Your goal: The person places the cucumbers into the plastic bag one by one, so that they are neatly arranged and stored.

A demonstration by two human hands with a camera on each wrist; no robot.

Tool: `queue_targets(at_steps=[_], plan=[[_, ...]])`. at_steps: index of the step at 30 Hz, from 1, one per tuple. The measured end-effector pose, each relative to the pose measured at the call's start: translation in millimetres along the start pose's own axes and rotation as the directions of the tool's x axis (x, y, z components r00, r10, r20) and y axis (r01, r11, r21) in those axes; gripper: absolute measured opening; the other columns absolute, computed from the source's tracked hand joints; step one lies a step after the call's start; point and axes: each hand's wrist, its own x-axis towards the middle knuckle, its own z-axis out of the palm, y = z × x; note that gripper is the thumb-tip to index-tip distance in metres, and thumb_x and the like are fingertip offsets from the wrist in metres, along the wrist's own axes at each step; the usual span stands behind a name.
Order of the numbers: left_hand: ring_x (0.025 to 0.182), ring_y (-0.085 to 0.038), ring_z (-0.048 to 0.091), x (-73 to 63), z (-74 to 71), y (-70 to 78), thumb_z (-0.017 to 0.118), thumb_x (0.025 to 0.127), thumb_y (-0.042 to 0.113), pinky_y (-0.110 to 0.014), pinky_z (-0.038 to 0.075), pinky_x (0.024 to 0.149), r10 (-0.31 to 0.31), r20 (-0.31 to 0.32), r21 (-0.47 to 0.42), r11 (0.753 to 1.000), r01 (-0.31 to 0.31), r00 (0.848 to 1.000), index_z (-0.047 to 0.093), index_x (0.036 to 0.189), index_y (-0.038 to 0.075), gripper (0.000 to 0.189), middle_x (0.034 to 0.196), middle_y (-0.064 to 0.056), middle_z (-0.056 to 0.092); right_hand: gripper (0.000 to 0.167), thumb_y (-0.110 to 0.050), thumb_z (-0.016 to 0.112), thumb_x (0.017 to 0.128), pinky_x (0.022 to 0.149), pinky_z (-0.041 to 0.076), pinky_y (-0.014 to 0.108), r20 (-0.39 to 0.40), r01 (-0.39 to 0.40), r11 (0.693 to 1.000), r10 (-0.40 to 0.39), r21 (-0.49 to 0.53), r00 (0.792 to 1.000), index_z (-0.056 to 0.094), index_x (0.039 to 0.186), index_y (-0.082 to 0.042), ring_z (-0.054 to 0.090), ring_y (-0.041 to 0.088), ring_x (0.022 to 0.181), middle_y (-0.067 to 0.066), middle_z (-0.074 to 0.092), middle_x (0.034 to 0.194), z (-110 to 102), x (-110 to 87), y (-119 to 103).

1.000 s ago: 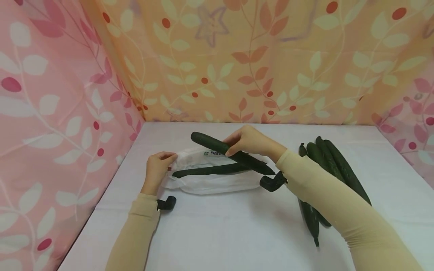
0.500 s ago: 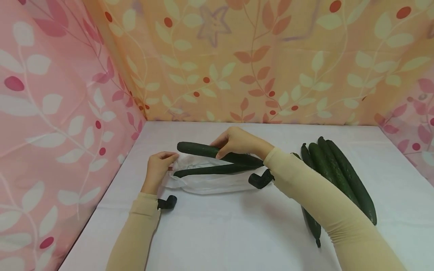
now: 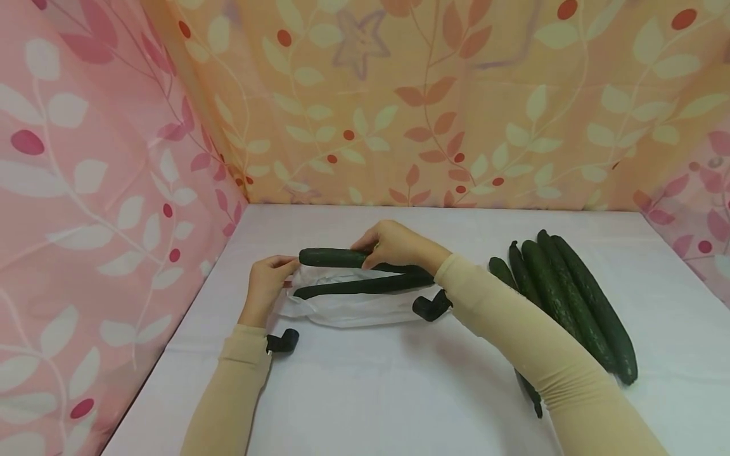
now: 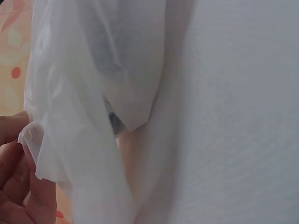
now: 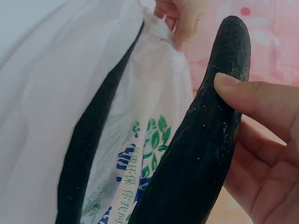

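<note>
My right hand (image 3: 395,244) grips a dark green cucumber (image 3: 331,257) between thumb and fingers, holding it just over a white plastic bag (image 3: 353,311). A second cucumber (image 3: 353,287) lies in the bag's opening, partly covered by the plastic. Green leaves and blue print mark the bag's inner side in the right wrist view. My left hand (image 3: 267,282) pinches the bag's edge at its left end; in the left wrist view the thumb and fingers (image 4: 14,128) hold the thin plastic. The held cucumber's far end is hidden behind my right hand and sleeve.
Several more cucumbers (image 3: 570,304) lie side by side on the white table (image 3: 365,392) at the right, partly behind my right sleeve (image 3: 525,342). A pink patterned cloth (image 3: 102,190) hangs at the left and an orange one (image 3: 365,101) at the back.
My right hand has moved left and slightly down, bringing its cucumber from a slant to nearly level, lower over the bag. The left hand keeps its place on the bag's edge.
</note>
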Motion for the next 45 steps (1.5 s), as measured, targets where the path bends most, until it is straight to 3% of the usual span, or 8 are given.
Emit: queue_targets(at_steps=[6, 16, 24, 32, 45], plan=[[0.069, -0.005, 0.061, 0.5, 1.4, -0.6, 0.071, 0.092, 0.02, -0.019, 0.055, 0.062, 0.013, -0.012, -0.027, 1.0, -0.013, 1.0, 0.073, 0.108, -0.003, 0.028, 0.085, 0.006, 0.069, 0.042, -0.01, 0.083, 0.078, 0.081, 0.052, 0.025, -0.022, 0.01, 0.998, -0.011, -0.067, 1.0, 0.073, 0.119, -0.012, 0.063, 0.011, 0.086, 0.007, 0.076, 0.109, 6.7, 2.5, 3.4], [0.072, -0.006, 0.062, -1.3, -1.0, 0.0, 0.072, 0.092, 0.023, -0.02, 0.056, 0.064, -0.004, 0.003, -0.018, 1.0, 0.004, 1.0, 0.073, 0.109, -0.001, 0.029, 0.083, 0.01, 0.068, 0.043, -0.01, 0.083, 0.078, 0.095, 0.054, 0.032, -0.014, -0.021, 0.994, 0.02, -0.103, 1.0, 0.073, 0.12, -0.012, 0.068, 0.018, 0.106, 0.008, 0.071, 0.122, 19.6, 6.5, 5.5], [0.071, -0.006, 0.06, -2.1, -1.6, -1.8, 0.072, 0.092, 0.025, -0.019, 0.056, 0.064, -0.023, 0.018, -0.01, 1.0, 0.023, 1.0, 0.072, 0.11, -0.002, 0.032, 0.081, 0.012, 0.066, 0.041, -0.014, 0.084, 0.079, 0.088, 0.054, 0.029, 0.004, -0.022, 0.993, 0.023, -0.114, 1.0, 0.074, 0.119, -0.013, 0.066, 0.014, 0.096, 0.005, 0.073, 0.119, 28.4, 11.0, 12.6], [0.072, -0.005, 0.06, -1.8, 0.2, 0.4, 0.072, 0.092, 0.023, -0.019, 0.056, 0.063, 0.009, 0.008, -0.024, 1.0, -0.009, 1.0, 0.073, 0.11, -0.003, 0.031, 0.079, 0.012, 0.066, 0.04, -0.013, 0.083, 0.079, 0.097, 0.053, 0.034, -0.012, -0.011, 0.992, 0.009, -0.128, 1.0, 0.074, 0.118, -0.009, 0.068, 0.019, 0.106, 0.007, 0.072, 0.121, 28.7, 15.4, 14.3], [0.071, -0.004, 0.058, -1.9, -0.8, 2.5, 0.074, 0.09, 0.024, -0.018, 0.056, 0.062, -0.008, -0.005, -0.05, 0.999, 0.008, 1.0, 0.073, 0.109, -0.003, 0.033, 0.08, 0.014, 0.067, 0.04, -0.01, 0.08, 0.083, 0.104, 0.05, 0.035, 0.03, -0.031, 0.985, 0.037, -0.171, 0.999, 0.072, 0.122, -0.01, 0.061, 0.023, 0.123, 0.007, 0.069, 0.128, 37.9, 19.4, 14.0]])
